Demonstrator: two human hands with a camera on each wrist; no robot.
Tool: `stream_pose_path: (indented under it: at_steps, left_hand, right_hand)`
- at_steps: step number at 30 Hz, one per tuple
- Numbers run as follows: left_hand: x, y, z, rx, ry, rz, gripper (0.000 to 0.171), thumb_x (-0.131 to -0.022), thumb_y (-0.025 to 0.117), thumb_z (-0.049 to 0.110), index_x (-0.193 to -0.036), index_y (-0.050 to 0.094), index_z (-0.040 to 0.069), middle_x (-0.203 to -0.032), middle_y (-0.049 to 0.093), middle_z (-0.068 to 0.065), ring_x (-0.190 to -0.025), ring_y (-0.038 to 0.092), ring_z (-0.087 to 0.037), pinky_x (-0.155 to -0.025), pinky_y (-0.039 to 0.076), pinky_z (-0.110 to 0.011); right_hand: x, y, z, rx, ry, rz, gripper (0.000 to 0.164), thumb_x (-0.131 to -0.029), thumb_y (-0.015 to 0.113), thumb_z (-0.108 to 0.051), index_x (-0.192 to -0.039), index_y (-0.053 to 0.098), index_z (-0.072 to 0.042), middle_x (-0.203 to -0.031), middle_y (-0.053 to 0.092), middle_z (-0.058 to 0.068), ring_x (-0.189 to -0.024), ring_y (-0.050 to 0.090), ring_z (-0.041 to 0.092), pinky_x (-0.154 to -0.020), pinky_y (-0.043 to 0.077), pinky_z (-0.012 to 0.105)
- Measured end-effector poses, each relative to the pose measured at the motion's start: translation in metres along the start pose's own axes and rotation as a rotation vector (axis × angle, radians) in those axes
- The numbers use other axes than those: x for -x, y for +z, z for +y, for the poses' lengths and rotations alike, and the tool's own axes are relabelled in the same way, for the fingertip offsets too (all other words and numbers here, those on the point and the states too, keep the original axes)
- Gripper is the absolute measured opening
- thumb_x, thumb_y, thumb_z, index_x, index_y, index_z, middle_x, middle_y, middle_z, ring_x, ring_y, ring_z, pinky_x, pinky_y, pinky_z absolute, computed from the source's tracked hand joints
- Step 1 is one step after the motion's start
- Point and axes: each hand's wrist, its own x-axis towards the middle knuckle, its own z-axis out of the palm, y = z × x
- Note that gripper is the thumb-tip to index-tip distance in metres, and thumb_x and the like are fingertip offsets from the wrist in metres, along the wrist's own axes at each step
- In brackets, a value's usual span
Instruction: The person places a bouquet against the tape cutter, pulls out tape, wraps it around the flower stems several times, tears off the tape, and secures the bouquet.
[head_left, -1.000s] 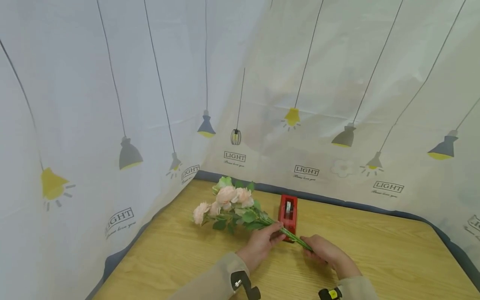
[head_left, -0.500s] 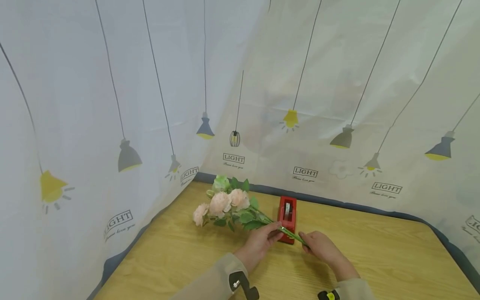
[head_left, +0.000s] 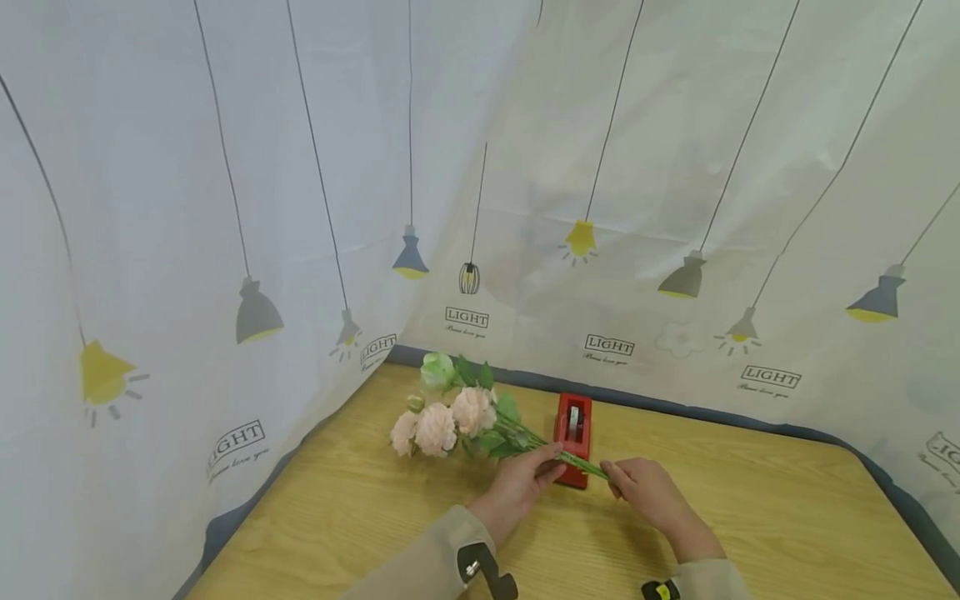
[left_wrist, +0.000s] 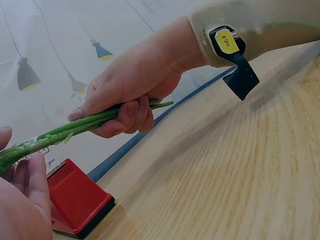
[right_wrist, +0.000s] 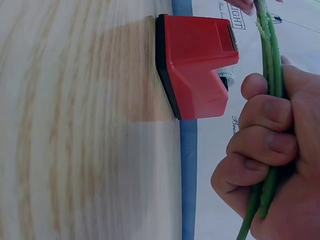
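Note:
A bunch of pale pink artificial flowers, with a light green bloom among them, leans to the left above the table. My left hand pinches its green stems below the leaves. A shiny clear band shows round the stems by the left fingertips. Farther down, my right hand grips the stems with fingers curled round them; the cut ends poke out past the palm. Beneath the stems stands a red tape dispenser with a toothed cutting edge, partly covered by the stems in the head view.
The wood-grain table reaches back to a pale curtain printed with hanging lamps. A dark blue hem runs along the table's back edge. Both wrists wear black straps; the right one has a yellow label.
The flower heads have turned about the stems, the green bloom swinging left and the pink ones shifting round. My right hand has moved slightly up along the view; the left stays nearly in place.

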Motion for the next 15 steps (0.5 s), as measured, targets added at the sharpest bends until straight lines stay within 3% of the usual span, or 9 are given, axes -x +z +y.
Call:
stream_pose_path:
  at_steps: [5, 10, 15]
  left_hand:
    - [-0.0012, -0.0004, -0.0013, 0.017, 0.017, 0.005, 0.031, -0.086, 0.077, 0.015, -0.112, 0.071, -0.002, -0.102, 0.074, -0.007, -0.087, 0.07, -0.013, -0.089, 0.06, -0.028]
    - [-0.0026, 0.0003, -0.0014, 0.025, -0.007, 0.019, 0.041, -0.086, 0.077, 0.016, -0.119, 0.067, -0.004, -0.113, 0.071, -0.012, -0.088, 0.07, -0.014, -0.088, 0.06, -0.027]
    - [-0.0026, 0.0012, -0.0003, 0.029, 0.009, 0.019, 0.045, -0.086, 0.077, 0.014, -0.122, 0.063, -0.007, -0.113, 0.071, -0.014, -0.086, 0.07, -0.013, -0.085, 0.06, -0.026]
  right_hand:
    - [0.001, 0.0001, 0.002, 0.039, -0.042, 0.025, 0.054, -0.104, 0.042, -0.048, -0.065, 0.059, -0.015, -0.055, 0.043, -0.007, -0.05, 0.031, 0.008, -0.05, 0.031, 0.023]
    - [0.0017, 0.0005, 0.0019, 0.06, -0.066, 0.06, 0.046, -0.104, 0.048, -0.038, -0.067, 0.06, -0.014, -0.056, 0.044, -0.007, -0.052, 0.034, 0.008, -0.051, 0.031, 0.022]
    - [0.0023, 0.0014, 0.0022, 0.07, -0.075, 0.091, 0.039, -0.102, 0.053, -0.032, -0.068, 0.061, -0.014, -0.059, 0.047, -0.007, -0.053, 0.036, 0.008, -0.051, 0.033, 0.022]
